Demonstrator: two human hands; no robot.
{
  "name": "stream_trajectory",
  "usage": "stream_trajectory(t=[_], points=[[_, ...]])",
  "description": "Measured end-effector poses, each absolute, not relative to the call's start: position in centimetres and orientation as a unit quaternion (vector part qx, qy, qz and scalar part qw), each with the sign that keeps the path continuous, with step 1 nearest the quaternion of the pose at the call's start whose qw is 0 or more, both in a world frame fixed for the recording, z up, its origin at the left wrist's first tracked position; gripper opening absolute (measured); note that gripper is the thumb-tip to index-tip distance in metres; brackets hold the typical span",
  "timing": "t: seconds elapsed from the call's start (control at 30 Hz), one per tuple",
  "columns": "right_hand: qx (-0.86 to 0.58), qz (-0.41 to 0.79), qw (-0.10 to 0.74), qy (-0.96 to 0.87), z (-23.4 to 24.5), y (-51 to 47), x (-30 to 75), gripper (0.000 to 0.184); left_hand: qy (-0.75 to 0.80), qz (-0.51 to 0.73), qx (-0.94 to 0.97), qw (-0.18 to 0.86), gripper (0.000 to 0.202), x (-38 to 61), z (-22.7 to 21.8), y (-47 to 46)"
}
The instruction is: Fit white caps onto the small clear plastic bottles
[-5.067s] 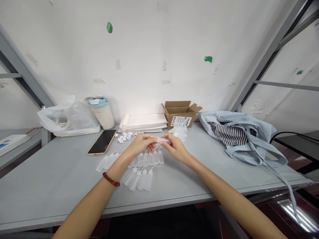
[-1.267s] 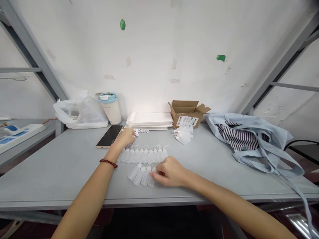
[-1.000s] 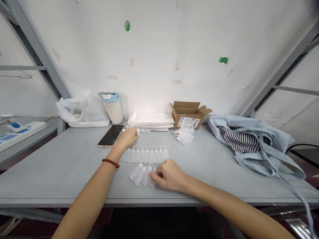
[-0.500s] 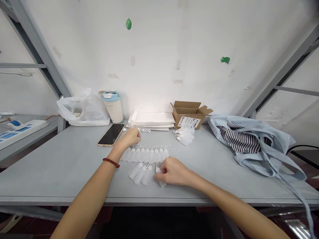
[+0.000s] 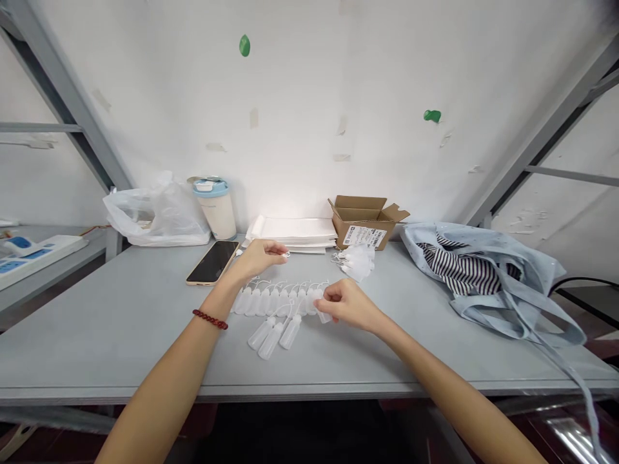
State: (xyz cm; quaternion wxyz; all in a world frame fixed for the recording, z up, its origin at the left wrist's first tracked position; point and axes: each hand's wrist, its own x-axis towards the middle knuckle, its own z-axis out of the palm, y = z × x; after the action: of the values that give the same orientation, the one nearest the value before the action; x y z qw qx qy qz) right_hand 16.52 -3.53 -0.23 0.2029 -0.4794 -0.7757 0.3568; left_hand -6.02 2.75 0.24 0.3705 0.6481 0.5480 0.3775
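Note:
My left hand (image 5: 264, 256) is at the back of the table, in front of the white stack, thumb and fingers pinched on a small white ring-like cap (image 5: 287, 255). My right hand (image 5: 349, 304) grips a small translucent dropper bottle (image 5: 322, 316) at the right end of a row of similar bottles (image 5: 265, 303). These lie side by side, their thin strap-like ends pointing to the back. In front of the row lie three loose bottles (image 5: 271, 340), left of my right hand. Fingers hide part of both held things.
A phone (image 5: 213, 263) lies left of my left hand. Behind are a plastic bag (image 5: 159, 216), a lidded cup (image 5: 218, 212), flat white packs (image 5: 300, 232) and an open carton (image 5: 362, 222). White tipped pieces (image 5: 358, 261) lie before the carton; a cloth bag (image 5: 483, 264) is at right.
My left hand has moved right, its fingertips now at a white ring-like cap. My right hand has lifted its bottle back toward the row's right end. One loose bottle has shifted slightly.

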Motion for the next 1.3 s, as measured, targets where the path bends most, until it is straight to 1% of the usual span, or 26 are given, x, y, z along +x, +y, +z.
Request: stream_trajectory(t=[0.1, 0.3, 0.5, 0.7, 0.9, 0.97, 1.1, 1.3], points=[[-0.51, 0.343, 0.19, -0.766, 0.0, -3.2, 16.9, 0.031, 0.54, 0.387, 0.632, 0.399, 0.034, -5.6, 0.6, 2.3], [-0.497, 0.385, 0.091, -0.772, -0.2, -2.6, 17.8, 0.03, 0.522, 0.379, 0.625, 0.44, 0.035, -5.1, 0.5, 2.3], [-0.486, 0.401, 0.06, -0.774, 0.5, -2.4, 18.6, 0.03, 0.52, 0.367, 0.631, 0.444, 0.035, -5.0, 0.3, 2.4], [-0.536, 0.366, 0.103, -0.754, 0.7, -1.7, 19.3, 0.027, 0.514, 0.33, 0.657, 0.441, 0.032, -4.8, 0.8, 1.8], [-0.523, 0.377, 0.121, -0.755, 0.2, -1.5, 19.4, 0.026, 0.451, 0.231, 0.709, 0.49, 0.022, -3.2, 1.3, 0.5], [-0.517, 0.383, 0.126, -0.755, 0.1, -1.5, 19.4, 0.026, 0.445, 0.216, 0.715, 0.494, 0.02, -2.7, 1.3, 0.2], [-0.494, 0.372, 0.176, -0.766, 0.3, -1.6, 19.0, 0.027, 0.438, 0.235, 0.697, 0.516, 0.026, -2.4, 1.0, 0.2], [-0.472, 0.331, 0.29, -0.763, 0.5, -1.9, 18.2, 0.022, 0.424, 0.334, 0.608, 0.582, 0.033, -2.1, 0.3, 0.6]])
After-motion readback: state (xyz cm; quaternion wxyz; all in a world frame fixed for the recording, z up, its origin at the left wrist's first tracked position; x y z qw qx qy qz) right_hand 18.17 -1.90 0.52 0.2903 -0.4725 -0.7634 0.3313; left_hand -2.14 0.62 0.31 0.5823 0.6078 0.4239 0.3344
